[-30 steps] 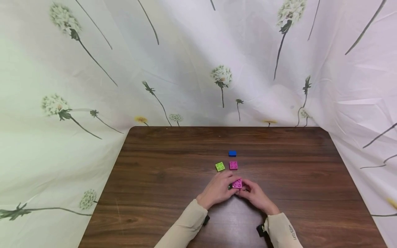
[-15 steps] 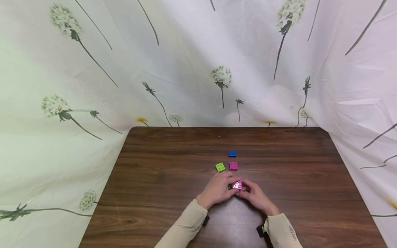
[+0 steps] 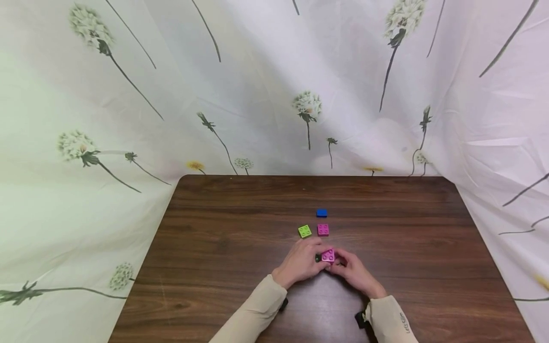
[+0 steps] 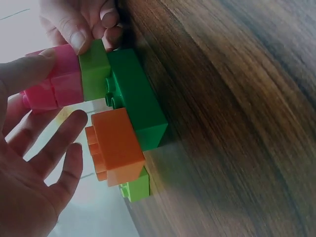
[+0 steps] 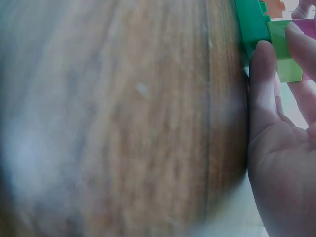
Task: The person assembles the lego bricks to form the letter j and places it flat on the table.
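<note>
A block build stands on the table between both hands. Its dark green brick (image 4: 136, 96) lies lowest, carrying a light green brick (image 4: 95, 71) with a pink part (image 4: 67, 76) above, which shows a seam. An orange brick (image 4: 117, 143) sits at the dark green brick's other end; its joint is hidden. My left hand (image 3: 303, 261) pinches the pink part between thumb and fingers, its other fingers spread above the orange brick. My right hand (image 3: 353, 271) pinches the light green brick, with one finger (image 5: 262, 69) against the dark green brick. From above, pink studs show between the hands.
Just beyond the hands lie a loose light green brick (image 3: 304, 231) and a loose pink brick (image 3: 323, 230). A blue brick (image 3: 321, 213) lies farther back. The brown wooden table (image 3: 214, 267) meets a flower-print cloth (image 3: 266, 119) behind it.
</note>
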The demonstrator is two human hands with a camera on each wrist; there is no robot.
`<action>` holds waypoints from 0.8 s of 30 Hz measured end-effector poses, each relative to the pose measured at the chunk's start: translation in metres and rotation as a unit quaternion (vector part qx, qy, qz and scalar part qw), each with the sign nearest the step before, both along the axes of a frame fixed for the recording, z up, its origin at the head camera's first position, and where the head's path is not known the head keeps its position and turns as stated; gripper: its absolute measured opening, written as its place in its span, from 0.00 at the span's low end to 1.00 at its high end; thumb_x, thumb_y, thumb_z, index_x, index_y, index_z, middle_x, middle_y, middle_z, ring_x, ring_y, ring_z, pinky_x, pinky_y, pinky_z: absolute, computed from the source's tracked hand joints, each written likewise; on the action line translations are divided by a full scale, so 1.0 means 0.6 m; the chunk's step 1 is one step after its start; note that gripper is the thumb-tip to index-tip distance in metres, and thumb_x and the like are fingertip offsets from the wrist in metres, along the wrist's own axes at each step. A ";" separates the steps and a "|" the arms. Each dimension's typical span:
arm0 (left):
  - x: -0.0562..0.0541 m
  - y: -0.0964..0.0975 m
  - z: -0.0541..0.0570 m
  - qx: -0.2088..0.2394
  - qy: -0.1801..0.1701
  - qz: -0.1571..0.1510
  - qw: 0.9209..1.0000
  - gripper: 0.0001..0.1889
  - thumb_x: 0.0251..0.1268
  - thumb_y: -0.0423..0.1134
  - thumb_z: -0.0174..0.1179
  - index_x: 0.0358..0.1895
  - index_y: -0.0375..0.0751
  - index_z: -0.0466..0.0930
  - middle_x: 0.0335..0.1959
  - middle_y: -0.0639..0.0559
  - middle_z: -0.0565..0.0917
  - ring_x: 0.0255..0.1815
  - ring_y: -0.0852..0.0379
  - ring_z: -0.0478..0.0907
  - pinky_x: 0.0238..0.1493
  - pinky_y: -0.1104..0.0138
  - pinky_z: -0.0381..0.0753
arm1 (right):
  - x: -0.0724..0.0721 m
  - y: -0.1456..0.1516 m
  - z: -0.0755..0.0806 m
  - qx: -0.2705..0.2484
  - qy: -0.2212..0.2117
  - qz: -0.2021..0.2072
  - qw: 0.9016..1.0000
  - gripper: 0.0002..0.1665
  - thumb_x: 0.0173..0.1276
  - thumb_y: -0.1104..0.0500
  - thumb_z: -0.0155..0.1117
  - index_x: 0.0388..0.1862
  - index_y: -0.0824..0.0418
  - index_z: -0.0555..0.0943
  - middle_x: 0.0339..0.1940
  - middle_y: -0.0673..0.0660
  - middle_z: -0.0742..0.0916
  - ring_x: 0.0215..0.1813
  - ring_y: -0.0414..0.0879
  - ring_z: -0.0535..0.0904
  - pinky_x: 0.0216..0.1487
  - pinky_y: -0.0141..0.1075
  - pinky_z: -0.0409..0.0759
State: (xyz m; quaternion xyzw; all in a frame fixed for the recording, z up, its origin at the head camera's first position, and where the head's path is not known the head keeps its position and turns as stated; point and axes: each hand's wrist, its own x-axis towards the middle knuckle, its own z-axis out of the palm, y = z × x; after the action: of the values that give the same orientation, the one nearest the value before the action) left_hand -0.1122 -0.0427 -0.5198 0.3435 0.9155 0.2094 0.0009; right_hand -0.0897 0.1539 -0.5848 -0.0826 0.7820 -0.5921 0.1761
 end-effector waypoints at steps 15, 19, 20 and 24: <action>-0.006 -0.002 -0.005 0.002 -0.022 0.009 1.000 0.22 0.56 0.51 0.69 0.56 0.56 0.82 0.51 0.59 0.84 0.53 0.62 0.80 0.52 0.62 0.77 | 0.000 -0.003 0.010 0.022 -0.005 -0.005 1.000 0.25 0.65 0.61 0.66 0.60 0.64 0.74 0.39 0.56 0.84 0.38 0.38 0.78 0.41 0.29 0.75; -0.003 -0.003 -0.006 0.001 -0.025 0.008 1.000 0.23 0.56 0.50 0.69 0.57 0.56 0.82 0.51 0.58 0.84 0.52 0.62 0.81 0.51 0.64 0.78 | -0.001 -0.003 0.002 0.027 0.001 -0.006 1.000 0.25 0.64 0.63 0.66 0.60 0.65 0.74 0.37 0.56 0.84 0.36 0.37 0.77 0.40 0.28 0.75; -0.002 -0.003 -0.006 0.002 -0.026 0.008 1.000 0.23 0.56 0.50 0.69 0.57 0.56 0.81 0.51 0.58 0.84 0.51 0.62 0.81 0.50 0.64 0.78 | -0.001 -0.004 0.001 0.029 0.004 -0.007 1.000 0.25 0.64 0.64 0.65 0.60 0.66 0.74 0.37 0.57 0.84 0.36 0.37 0.77 0.39 0.28 0.75; 0.001 -0.003 -0.004 0.006 -0.028 0.010 1.000 0.23 0.56 0.49 0.69 0.57 0.55 0.81 0.50 0.58 0.84 0.49 0.62 0.81 0.49 0.65 0.78 | 0.001 -0.004 -0.001 0.032 0.012 -0.007 0.999 0.25 0.64 0.65 0.65 0.60 0.68 0.73 0.37 0.58 0.84 0.36 0.38 0.77 0.39 0.28 0.75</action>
State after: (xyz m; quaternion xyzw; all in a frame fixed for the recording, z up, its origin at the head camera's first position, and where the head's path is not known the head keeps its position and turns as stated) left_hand -0.1116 -0.0445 -0.5221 0.3286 0.9170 0.2248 0.0228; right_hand -0.0889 0.1513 -0.5852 -0.0786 0.8031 -0.5669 0.1656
